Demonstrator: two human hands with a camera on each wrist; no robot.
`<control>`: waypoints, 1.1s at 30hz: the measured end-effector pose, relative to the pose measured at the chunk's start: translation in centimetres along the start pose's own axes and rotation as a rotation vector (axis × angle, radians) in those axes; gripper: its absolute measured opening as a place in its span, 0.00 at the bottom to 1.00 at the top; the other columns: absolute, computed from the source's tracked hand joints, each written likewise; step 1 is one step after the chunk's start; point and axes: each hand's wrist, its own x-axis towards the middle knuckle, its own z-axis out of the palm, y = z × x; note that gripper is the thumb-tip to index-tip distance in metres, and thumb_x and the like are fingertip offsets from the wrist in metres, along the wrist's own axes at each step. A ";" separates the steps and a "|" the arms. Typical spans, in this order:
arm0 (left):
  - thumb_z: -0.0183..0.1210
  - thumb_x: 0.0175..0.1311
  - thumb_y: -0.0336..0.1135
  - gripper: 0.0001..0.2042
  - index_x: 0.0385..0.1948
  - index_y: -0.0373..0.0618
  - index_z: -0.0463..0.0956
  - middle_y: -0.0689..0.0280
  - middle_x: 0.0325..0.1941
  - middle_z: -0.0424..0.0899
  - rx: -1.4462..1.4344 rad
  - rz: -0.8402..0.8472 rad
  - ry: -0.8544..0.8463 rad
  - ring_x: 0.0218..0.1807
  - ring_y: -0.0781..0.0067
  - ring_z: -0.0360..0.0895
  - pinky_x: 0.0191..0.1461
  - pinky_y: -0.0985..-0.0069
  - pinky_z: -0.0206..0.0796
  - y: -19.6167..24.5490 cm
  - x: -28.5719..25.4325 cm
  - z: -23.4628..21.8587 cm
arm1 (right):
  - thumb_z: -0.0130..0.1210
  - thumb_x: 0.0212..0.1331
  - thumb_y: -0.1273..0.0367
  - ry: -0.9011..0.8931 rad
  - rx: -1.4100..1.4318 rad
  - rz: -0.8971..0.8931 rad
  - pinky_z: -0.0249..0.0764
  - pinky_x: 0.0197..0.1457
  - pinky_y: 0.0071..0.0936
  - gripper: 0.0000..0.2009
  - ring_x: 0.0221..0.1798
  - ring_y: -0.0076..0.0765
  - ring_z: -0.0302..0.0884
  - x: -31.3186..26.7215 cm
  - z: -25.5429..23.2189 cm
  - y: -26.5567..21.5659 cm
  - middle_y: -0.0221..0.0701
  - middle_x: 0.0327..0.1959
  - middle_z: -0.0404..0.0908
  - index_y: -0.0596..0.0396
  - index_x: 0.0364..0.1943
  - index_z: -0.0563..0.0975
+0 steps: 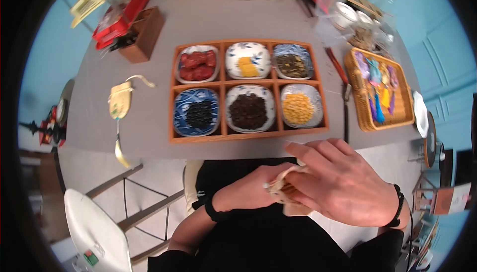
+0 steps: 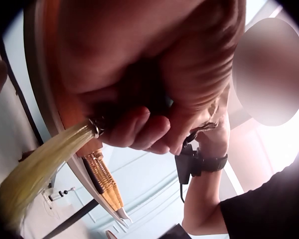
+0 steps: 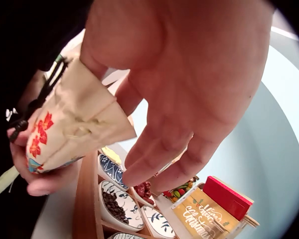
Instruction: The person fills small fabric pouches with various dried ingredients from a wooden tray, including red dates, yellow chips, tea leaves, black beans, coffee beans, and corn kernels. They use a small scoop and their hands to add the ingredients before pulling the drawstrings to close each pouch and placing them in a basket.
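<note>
My left hand [image 1: 251,187] grips a small cream cloth pouch [image 3: 79,117] printed with red flowers, held low in front of the body by the table's near edge. From under that hand hangs a pale yellow tassel [image 2: 52,157] with a metal cap. My right hand [image 1: 345,185] is over the pouch, its thumb reaching into the mouth while the other fingers extend past it. The pouch's inside is mostly hidden. Just beyond the hands, a wooden divided tray [image 1: 248,136] holds small dishes, among them dark beans [image 1: 250,110], yellow kernels [image 1: 298,108] and red dried fruit [image 1: 198,65].
Another cream pouch [image 1: 120,100] with a tassel lies at the left. A wicker basket [image 1: 407,108] of colourful tassels sits on the right, beside a dark slim tool [image 1: 346,118]. A wooden box [image 1: 144,38] stands back left, clear containers [image 1: 330,31] back right. A white chair [image 1: 94,222] is lower left.
</note>
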 end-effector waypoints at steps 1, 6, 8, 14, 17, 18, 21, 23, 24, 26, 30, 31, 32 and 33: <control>0.62 0.61 0.31 0.19 0.53 0.42 0.71 0.59 0.47 0.82 0.106 -0.067 -0.034 0.51 0.65 0.80 0.54 0.71 0.69 0.3 -0.1 -0.2 | 0.67 0.38 0.67 -0.002 0.001 -0.003 0.68 0.54 0.35 0.13 0.54 0.40 0.71 0.7 0.1 -0.1 0.38 0.57 0.70 0.55 0.32 0.81; 0.65 0.59 0.35 0.22 0.54 0.41 0.68 0.57 0.46 0.82 0.145 -0.067 0.008 0.50 0.60 0.81 0.54 0.67 0.70 0.1 -1.4 -1.2 | 0.65 0.42 0.69 -0.179 0.027 -0.085 0.68 0.55 0.37 0.12 0.55 0.43 0.70 2.9 0.8 0.3 0.39 0.57 0.71 0.57 0.32 0.78; 0.66 0.58 0.37 0.24 0.54 0.41 0.68 0.57 0.46 0.82 0.122 -0.044 0.007 0.50 0.59 0.81 0.53 0.67 0.70 -0.4 -1.8 -1.4 | 0.64 0.43 0.69 -0.266 0.103 -0.120 0.67 0.57 0.37 0.12 0.58 0.44 0.69 3.3 1.5 0.6 0.40 0.58 0.70 0.57 0.32 0.78; 0.69 0.51 0.37 0.21 0.46 0.40 0.73 0.60 0.43 0.80 0.003 -0.018 -0.060 0.48 0.57 0.79 0.52 0.67 0.70 -0.5 -2.0 -2.2 | 0.62 0.46 0.67 -0.290 0.012 -0.110 0.64 0.60 0.36 0.09 0.62 0.42 0.66 3.9 1.8 -0.7 0.43 0.59 0.70 0.58 0.29 0.80; 0.67 0.56 0.37 0.27 0.56 0.43 0.65 0.57 0.52 0.79 0.132 -0.049 -0.051 0.53 0.57 0.78 0.57 0.67 0.68 -0.9 -1.7 -2.0 | 0.62 0.45 0.67 -0.346 0.005 -0.065 0.63 0.60 0.36 0.09 0.61 0.42 0.66 4.5 1.9 -0.6 0.44 0.59 0.69 0.58 0.28 0.81; 0.67 0.56 0.35 0.28 0.57 0.42 0.64 0.57 0.53 0.78 0.156 -0.039 -0.089 0.55 0.58 0.77 0.58 0.67 0.67 -1.3 -1.7 -2.1 | 0.62 0.45 0.67 -0.345 0.000 -0.057 0.63 0.60 0.36 0.09 0.61 0.42 0.66 4.4 2.0 -0.5 0.44 0.59 0.69 0.58 0.28 0.81; 0.66 0.56 0.33 0.24 0.53 0.41 0.67 0.58 0.53 0.77 0.106 0.004 -0.105 0.53 0.60 0.76 0.57 0.68 0.67 -2.6 -1.9 -2.2 | 0.62 0.45 0.67 -0.335 -0.008 -0.096 0.63 0.61 0.37 0.09 0.60 0.41 0.67 4.3 2.2 -0.5 0.44 0.60 0.69 0.58 0.28 0.81; 0.66 0.54 0.33 0.20 0.48 0.40 0.71 0.59 0.51 0.77 0.032 0.032 -0.086 0.50 0.61 0.77 0.55 0.68 0.68 -2.6 -2.2 -2.1 | 0.61 0.46 0.67 -0.278 -0.112 -0.143 0.62 0.62 0.37 0.09 0.60 0.41 0.68 4.3 2.6 -0.4 0.44 0.60 0.69 0.58 0.29 0.81; 0.66 0.55 0.32 0.21 0.50 0.40 0.70 0.60 0.52 0.76 -0.051 0.018 -0.057 0.51 0.64 0.76 0.56 0.69 0.67 -2.3 -2.3 -2.1 | 0.61 0.46 0.67 -0.278 -0.111 -0.140 0.62 0.62 0.37 0.09 0.60 0.41 0.68 4.4 2.9 -0.2 0.44 0.60 0.69 0.58 0.29 0.81; 0.66 0.55 0.31 0.23 0.52 0.40 0.68 0.61 0.53 0.75 -0.139 0.003 -0.034 0.52 0.68 0.75 0.57 0.70 0.66 -2.5 -2.3 -2.3 | 0.60 0.47 0.68 -0.279 -0.098 -0.176 0.62 0.64 0.38 0.08 0.60 0.41 0.68 4.8 3.5 0.4 0.44 0.60 0.69 0.57 0.31 0.81; 0.64 0.55 0.29 0.29 0.59 0.40 0.61 0.60 0.56 0.73 -0.075 0.000 -0.074 0.57 0.69 0.72 0.61 0.70 0.63 -2.6 -2.1 -2.6 | 0.60 0.48 0.68 -0.390 0.029 -0.133 0.61 0.66 0.39 0.09 0.60 0.41 0.68 5.1 2.8 0.9 0.43 0.61 0.69 0.57 0.32 0.81; 0.62 0.55 0.28 0.31 0.62 0.40 0.58 0.58 0.59 0.72 -0.066 -0.052 -0.112 0.61 0.66 0.71 0.64 0.68 0.62 -2.1 -2.1 -2.6 | 0.59 0.48 0.68 -0.360 0.041 -0.143 0.60 0.66 0.39 0.09 0.59 0.41 0.69 5.0 2.7 0.9 0.43 0.61 0.69 0.57 0.31 0.81; 0.62 0.55 0.28 0.31 0.62 0.40 0.58 0.58 0.59 0.72 -0.081 -0.054 -0.119 0.61 0.66 0.71 0.64 0.68 0.62 -1.9 -2.2 -2.4 | 0.59 0.48 0.68 -0.329 0.052 -0.152 0.60 0.66 0.39 0.08 0.59 0.40 0.69 4.9 2.7 0.9 0.43 0.61 0.69 0.57 0.31 0.81; 0.62 0.55 0.27 0.32 0.62 0.40 0.58 0.58 0.58 0.72 -0.053 -0.068 -0.108 0.61 0.66 0.71 0.65 0.69 0.62 -1.6 -2.3 -2.5 | 0.59 0.48 0.68 -0.333 0.054 -0.141 0.60 0.66 0.39 0.08 0.59 0.40 0.69 4.9 2.8 0.9 0.43 0.61 0.69 0.57 0.31 0.81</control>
